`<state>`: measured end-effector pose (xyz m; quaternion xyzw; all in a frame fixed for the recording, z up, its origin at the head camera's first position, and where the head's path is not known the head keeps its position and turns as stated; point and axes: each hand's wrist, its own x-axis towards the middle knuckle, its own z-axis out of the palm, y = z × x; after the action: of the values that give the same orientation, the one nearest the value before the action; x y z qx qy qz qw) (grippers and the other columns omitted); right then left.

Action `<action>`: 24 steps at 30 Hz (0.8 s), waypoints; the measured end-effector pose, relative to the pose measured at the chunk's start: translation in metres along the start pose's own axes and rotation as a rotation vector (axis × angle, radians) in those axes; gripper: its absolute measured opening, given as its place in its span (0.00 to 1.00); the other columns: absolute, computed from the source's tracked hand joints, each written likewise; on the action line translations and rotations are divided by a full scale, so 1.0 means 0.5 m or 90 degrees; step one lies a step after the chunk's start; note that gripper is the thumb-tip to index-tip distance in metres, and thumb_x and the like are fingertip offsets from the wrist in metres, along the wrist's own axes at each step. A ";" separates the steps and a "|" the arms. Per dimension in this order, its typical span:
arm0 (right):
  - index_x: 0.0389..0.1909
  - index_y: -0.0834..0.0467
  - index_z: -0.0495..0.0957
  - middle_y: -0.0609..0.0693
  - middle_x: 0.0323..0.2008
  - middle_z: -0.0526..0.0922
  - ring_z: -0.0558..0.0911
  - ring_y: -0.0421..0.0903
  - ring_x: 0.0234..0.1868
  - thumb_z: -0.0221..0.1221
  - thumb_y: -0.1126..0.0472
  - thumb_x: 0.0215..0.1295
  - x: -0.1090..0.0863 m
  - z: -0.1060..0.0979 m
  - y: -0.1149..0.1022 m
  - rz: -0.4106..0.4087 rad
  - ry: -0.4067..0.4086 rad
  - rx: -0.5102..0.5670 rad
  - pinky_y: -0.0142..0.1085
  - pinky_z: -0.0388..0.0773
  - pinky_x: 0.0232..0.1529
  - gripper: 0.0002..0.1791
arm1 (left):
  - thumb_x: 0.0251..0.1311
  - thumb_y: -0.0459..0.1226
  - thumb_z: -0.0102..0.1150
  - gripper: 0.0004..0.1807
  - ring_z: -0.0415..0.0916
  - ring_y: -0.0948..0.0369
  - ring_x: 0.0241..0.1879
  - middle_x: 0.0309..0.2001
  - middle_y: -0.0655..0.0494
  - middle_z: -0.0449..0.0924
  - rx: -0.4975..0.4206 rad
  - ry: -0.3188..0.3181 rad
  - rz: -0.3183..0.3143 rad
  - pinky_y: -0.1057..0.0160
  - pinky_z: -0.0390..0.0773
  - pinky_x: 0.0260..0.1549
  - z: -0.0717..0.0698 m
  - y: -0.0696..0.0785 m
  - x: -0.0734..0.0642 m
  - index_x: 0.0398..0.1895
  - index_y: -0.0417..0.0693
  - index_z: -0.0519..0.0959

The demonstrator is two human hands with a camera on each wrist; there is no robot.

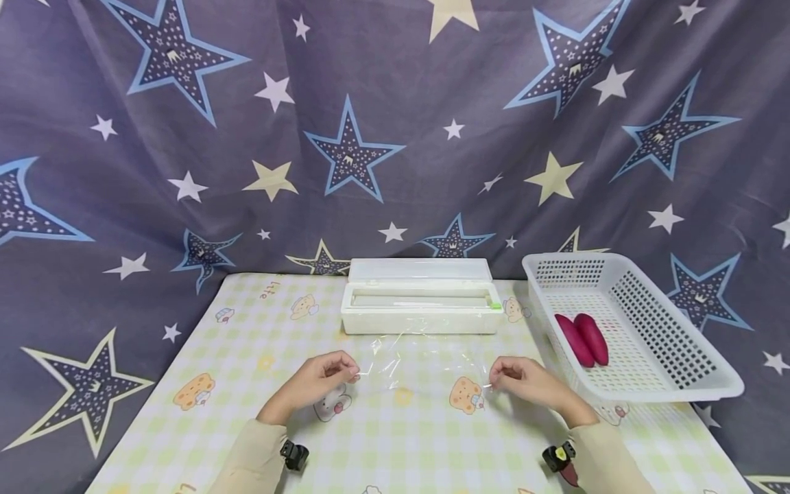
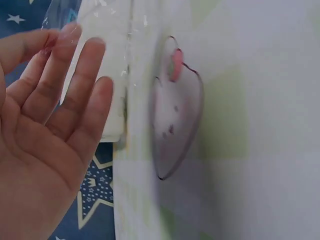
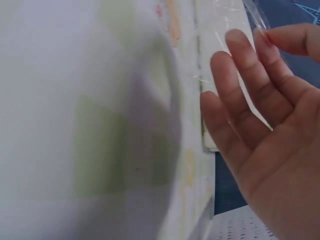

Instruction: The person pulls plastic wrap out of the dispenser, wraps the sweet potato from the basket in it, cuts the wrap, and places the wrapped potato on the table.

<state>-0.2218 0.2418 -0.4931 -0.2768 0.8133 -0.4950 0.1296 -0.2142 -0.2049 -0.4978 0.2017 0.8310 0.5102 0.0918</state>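
A clear sheet of plastic wrap (image 1: 426, 360) stretches between my two hands, in front of a long white wrap dispenser box (image 1: 421, 322). My left hand (image 1: 321, 377) pinches the sheet's left corner between thumb and index finger, the other fingers spread loosely in the left wrist view. On the other side my right hand (image 1: 524, 383) pinches the right corner the same way. The dispenser's lid (image 1: 420, 269) stands raised at the back, and a roll (image 1: 420, 301) shows inside. A small green piece (image 1: 496, 306) sits at the box's right end.
At the right stands a white perforated plastic basket (image 1: 654, 391). Two dark red, elongated vegetables (image 1: 583, 341) lie in it. A checked cloth with cartoon bears covers the table (image 1: 247, 425). A star-patterned curtain (image 1: 395, 123) hangs behind the table.
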 end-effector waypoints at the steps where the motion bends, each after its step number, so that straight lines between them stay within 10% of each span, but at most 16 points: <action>1: 0.39 0.61 0.80 0.57 0.34 0.85 0.84 0.55 0.39 0.56 0.65 0.72 -0.001 0.001 0.002 0.003 -0.009 -0.002 0.33 0.76 0.43 0.05 | 0.73 0.44 0.56 0.10 0.83 0.50 0.41 0.39 0.49 0.85 0.004 -0.009 -0.008 0.63 0.79 0.45 0.001 -0.002 -0.002 0.42 0.49 0.81; 11: 0.37 0.63 0.82 0.57 0.33 0.86 0.83 0.56 0.36 0.54 0.66 0.73 -0.004 0.016 0.012 0.013 -0.081 0.016 0.33 0.75 0.43 0.09 | 0.71 0.45 0.59 0.12 0.83 0.57 0.39 0.36 0.56 0.84 0.009 -0.064 -0.070 0.63 0.78 0.42 0.008 -0.021 -0.017 0.43 0.45 0.82; 24: 0.26 0.56 0.85 0.45 0.21 0.80 0.68 0.33 0.23 0.61 0.59 0.71 -0.007 0.028 0.011 0.032 -0.062 -0.056 0.27 0.66 0.27 0.13 | 0.72 0.52 0.54 0.20 0.64 0.64 0.19 0.28 0.48 0.81 0.012 -0.122 -0.125 0.67 0.69 0.16 0.009 -0.007 -0.021 0.36 0.46 0.84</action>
<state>-0.2142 0.2357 -0.5049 -0.2854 0.8338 -0.4413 0.1690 -0.2039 -0.2074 -0.5037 0.1681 0.8389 0.4695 0.2179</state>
